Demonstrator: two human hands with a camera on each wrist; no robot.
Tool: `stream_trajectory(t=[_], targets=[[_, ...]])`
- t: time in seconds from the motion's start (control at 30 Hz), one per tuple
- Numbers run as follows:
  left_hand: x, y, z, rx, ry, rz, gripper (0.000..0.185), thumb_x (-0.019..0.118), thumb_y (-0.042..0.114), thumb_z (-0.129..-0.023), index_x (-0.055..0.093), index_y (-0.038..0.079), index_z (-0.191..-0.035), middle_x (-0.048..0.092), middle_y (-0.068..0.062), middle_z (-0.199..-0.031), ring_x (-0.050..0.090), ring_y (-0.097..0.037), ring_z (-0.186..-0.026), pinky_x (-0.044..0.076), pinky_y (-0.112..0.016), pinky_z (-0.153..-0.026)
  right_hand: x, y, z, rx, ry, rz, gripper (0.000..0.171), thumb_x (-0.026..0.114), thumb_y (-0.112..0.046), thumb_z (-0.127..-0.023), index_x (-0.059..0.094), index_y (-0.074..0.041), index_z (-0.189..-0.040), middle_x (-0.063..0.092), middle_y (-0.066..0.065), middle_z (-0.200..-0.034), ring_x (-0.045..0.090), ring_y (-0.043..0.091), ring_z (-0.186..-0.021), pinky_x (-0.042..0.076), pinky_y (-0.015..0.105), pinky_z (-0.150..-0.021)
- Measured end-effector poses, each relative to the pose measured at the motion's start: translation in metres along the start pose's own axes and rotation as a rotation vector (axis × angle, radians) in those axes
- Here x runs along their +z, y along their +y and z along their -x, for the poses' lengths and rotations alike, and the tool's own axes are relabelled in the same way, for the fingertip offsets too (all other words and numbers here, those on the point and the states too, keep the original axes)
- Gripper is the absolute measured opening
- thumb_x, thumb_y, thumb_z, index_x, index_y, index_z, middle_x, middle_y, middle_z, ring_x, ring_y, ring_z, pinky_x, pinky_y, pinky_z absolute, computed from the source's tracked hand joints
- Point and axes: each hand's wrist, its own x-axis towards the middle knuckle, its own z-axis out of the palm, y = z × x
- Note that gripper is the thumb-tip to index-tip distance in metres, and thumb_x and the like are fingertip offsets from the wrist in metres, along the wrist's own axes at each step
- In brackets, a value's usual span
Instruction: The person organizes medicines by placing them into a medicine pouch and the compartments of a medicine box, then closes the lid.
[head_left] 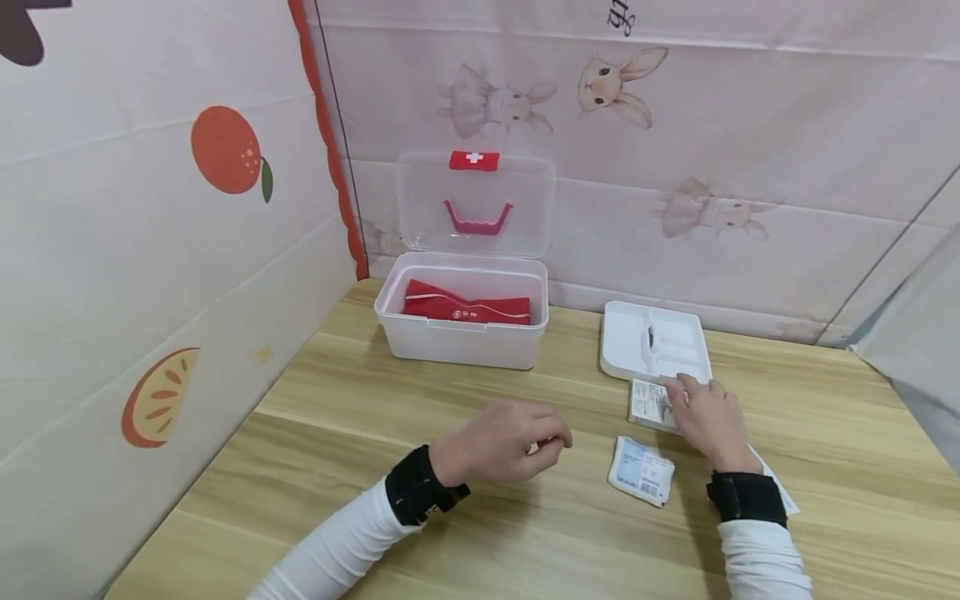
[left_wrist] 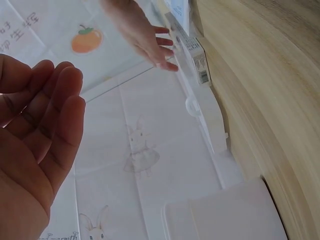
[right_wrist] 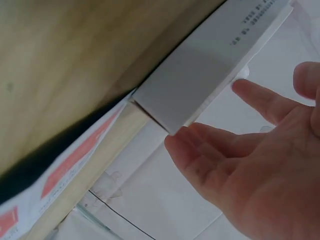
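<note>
My right hand (head_left: 686,400) lies with straight fingers on a small white printed box (head_left: 647,403), just in front of a white divided tray (head_left: 678,337). In the right wrist view the fingertips (right_wrist: 182,137) touch the box's edge (right_wrist: 200,85) and the thumb stands apart. My left hand (head_left: 543,442) hovers over the wooden table (head_left: 337,417) with loosely bent fingers. Its palm (left_wrist: 35,145) is empty in the left wrist view. A white sachet with blue print (head_left: 641,471) lies between the two hands.
An open first-aid box (head_left: 461,337) with a red pouch (head_left: 465,307) inside stands at the back, its clear lid (head_left: 476,204) upright. A flat paper (head_left: 780,496) lies under my right wrist. Fabric walls close off the left and the back.
</note>
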Motion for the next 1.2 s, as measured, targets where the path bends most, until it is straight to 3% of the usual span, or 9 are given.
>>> stream_trajectory(t=[0.2,0.37,0.57,0.87,1.0,1.2], targets=[[0.001,0.000,0.001,-0.017,-0.030,0.028,0.009,0.062,0.009,-0.094,0.071,0.013,-0.096,0.067,0.006,-0.087,0.057,-0.008,-0.069,0.039,-0.006,-0.065,-0.003,0.004,0.001,-0.036,-0.062,0.014,0.067,0.023,-0.044,-0.108,0.032,0.009,-0.148,0.024,0.045,-0.146,0.026,0.064,-0.130,0.027,0.073,-0.102],[0.002,-0.001,0.001,-0.031,-0.044,0.035,0.010,0.061,0.010,-0.095,0.071,0.013,-0.096,0.066,0.006,-0.086,0.055,-0.006,-0.067,0.037,-0.005,-0.063,-0.003,0.008,-0.003,-0.094,-0.055,0.016,0.060,0.030,-0.035,-0.108,0.040,0.015,-0.141,0.037,0.045,-0.137,0.037,0.064,-0.124,0.033,0.070,-0.101],[0.001,-0.001,0.001,-0.029,-0.049,0.002,0.010,0.061,0.011,-0.095,0.071,0.014,-0.096,0.067,0.006,-0.087,0.051,-0.001,-0.067,0.036,-0.005,-0.061,-0.005,0.012,-0.007,-0.081,-0.051,-0.013,0.059,0.032,-0.037,-0.108,0.045,0.011,-0.138,0.041,0.046,-0.128,0.045,0.063,-0.113,0.042,0.069,-0.090],[0.000,-0.001,0.001,-0.034,-0.048,0.001,0.011,0.060,0.010,-0.095,0.070,0.014,-0.096,0.067,0.006,-0.088,0.052,-0.002,-0.068,0.035,-0.005,-0.061,-0.008,0.016,-0.009,-0.054,-0.114,-0.056,0.065,0.030,-0.037,-0.108,0.041,0.021,-0.135,0.038,0.048,-0.132,0.038,0.060,-0.123,0.036,0.069,-0.099],[-0.001,-0.002,0.001,-0.044,-0.056,-0.004,0.011,0.060,0.010,-0.095,0.070,0.014,-0.096,0.067,0.006,-0.089,0.051,-0.001,-0.069,0.035,-0.005,-0.061,-0.009,0.015,-0.010,-0.063,-0.034,-0.076,0.051,0.041,-0.020,-0.103,0.048,0.025,-0.125,0.047,0.048,-0.123,0.048,0.057,-0.114,0.041,0.066,-0.094],[-0.002,-0.001,0.000,-0.037,-0.073,-0.030,0.010,0.060,0.011,-0.096,0.070,0.014,-0.096,0.067,0.007,-0.089,0.052,-0.001,-0.069,0.036,-0.005,-0.062,-0.009,0.011,-0.008,-0.073,0.154,-0.089,0.024,0.053,0.004,-0.089,0.064,0.019,-0.105,0.062,0.038,-0.102,0.058,0.046,-0.091,0.048,0.057,-0.077]])
